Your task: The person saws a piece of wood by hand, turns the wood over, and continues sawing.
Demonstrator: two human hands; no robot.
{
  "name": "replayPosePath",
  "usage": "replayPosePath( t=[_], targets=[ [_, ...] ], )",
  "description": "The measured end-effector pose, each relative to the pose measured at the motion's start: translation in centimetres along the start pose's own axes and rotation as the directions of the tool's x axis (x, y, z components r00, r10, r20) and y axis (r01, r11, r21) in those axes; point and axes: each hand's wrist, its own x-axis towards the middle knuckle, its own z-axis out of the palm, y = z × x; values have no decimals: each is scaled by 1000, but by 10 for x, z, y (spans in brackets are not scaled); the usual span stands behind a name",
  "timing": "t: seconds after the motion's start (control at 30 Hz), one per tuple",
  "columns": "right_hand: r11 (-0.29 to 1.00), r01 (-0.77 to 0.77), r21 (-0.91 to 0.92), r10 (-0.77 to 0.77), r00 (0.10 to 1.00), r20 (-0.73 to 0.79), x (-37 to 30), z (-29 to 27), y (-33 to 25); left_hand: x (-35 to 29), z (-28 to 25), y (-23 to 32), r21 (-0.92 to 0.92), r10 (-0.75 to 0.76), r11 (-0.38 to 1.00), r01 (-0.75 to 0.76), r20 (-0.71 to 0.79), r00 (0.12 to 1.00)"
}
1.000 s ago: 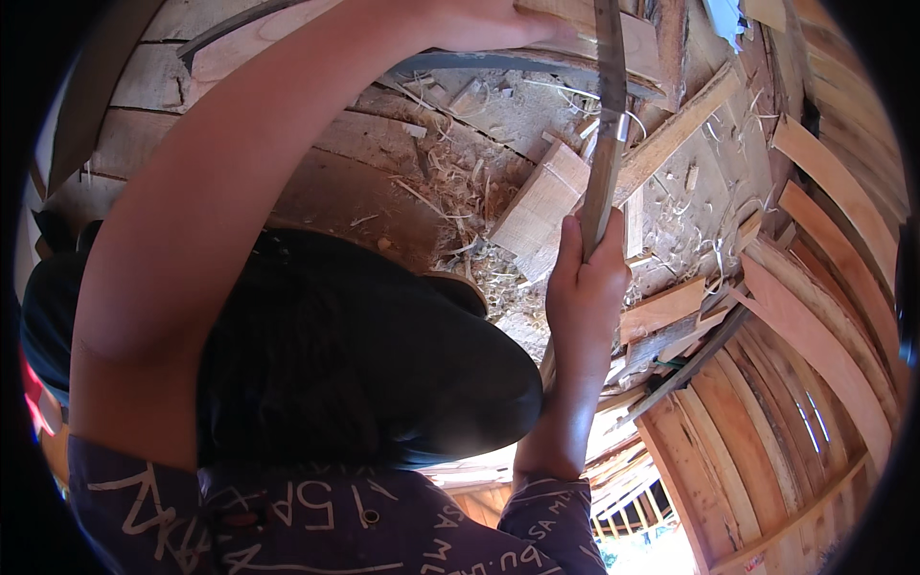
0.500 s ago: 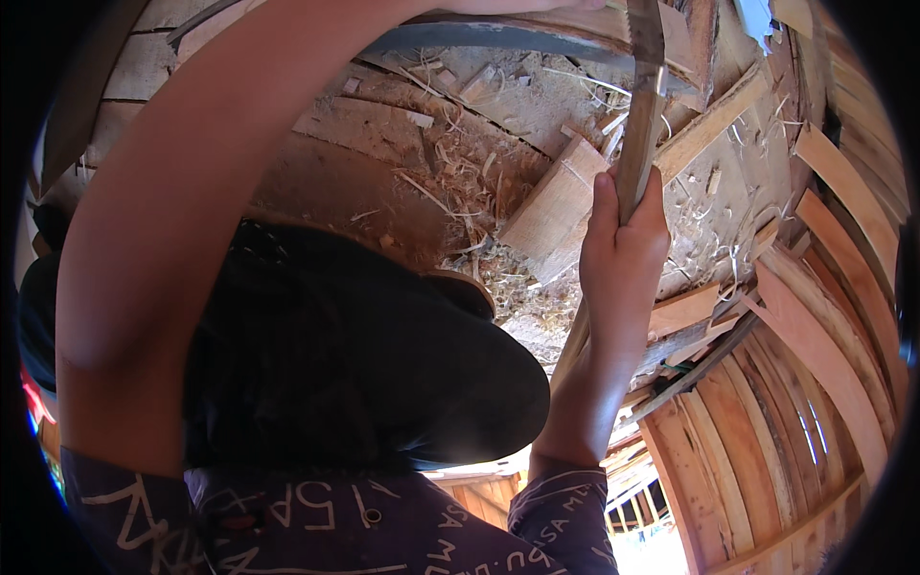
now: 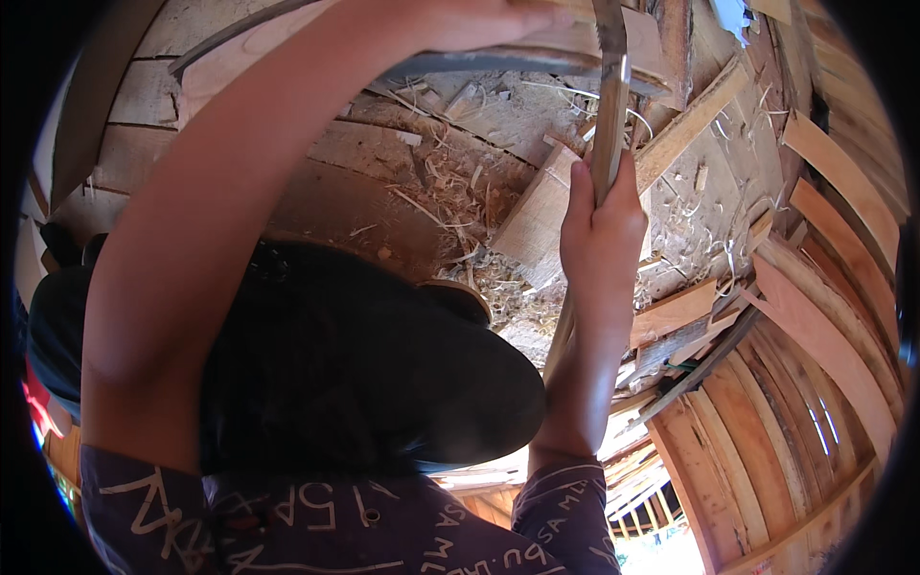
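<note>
My right hand point(image 3: 604, 235) is wrapped round the wooden handle of a long-handled blade point(image 3: 610, 105), which points away from me. Its metal part point(image 3: 610, 34) has an edge that looks rough or toothed, and it crosses over a pale wooden board point(image 3: 637, 40) at the top of the view. The handle runs back beneath my right forearm. My left arm reaches up across the view, and my left hand point(image 3: 489, 23) lies on the same board, left of the blade, fingers stretched along it. The top edge cuts off part of that hand.
A wood block point(image 3: 537, 216) lies among shavings point(image 3: 460, 201) on the plank floor point(image 3: 335, 196). A long strip of wood point(image 3: 695, 125) slants beyond it. Several planks point(image 3: 747, 431) stand at the right. My dark-clothed leg point(image 3: 374, 355) fills the middle.
The view has shifted slightly, so more of the board and my left hand shows at the top. My right hand and the blade sit a little further left and higher in the picture.
</note>
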Motion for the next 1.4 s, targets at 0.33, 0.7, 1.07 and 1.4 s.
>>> replayPosePath(
  t=[0.33,0.7,1.07,1.4],
  targets=[
    [973,-224,-55,228,971,69,-83,-29,7,7,-3,-14,-42,-41,998,47,144,989],
    [977,-209,-29,210,976,63,-74,-29,24,4,-2,-8,-85,-63,993,78,171,983],
    [1000,-2,-18,2,1000,10,-1,-2,7,10,-10,-3,-113,-109,982,151,312,944],
    [998,-59,38,60,998,-30,-32,7,11,-1,-2,1,-44,4,999,6,212,977]
  ],
)
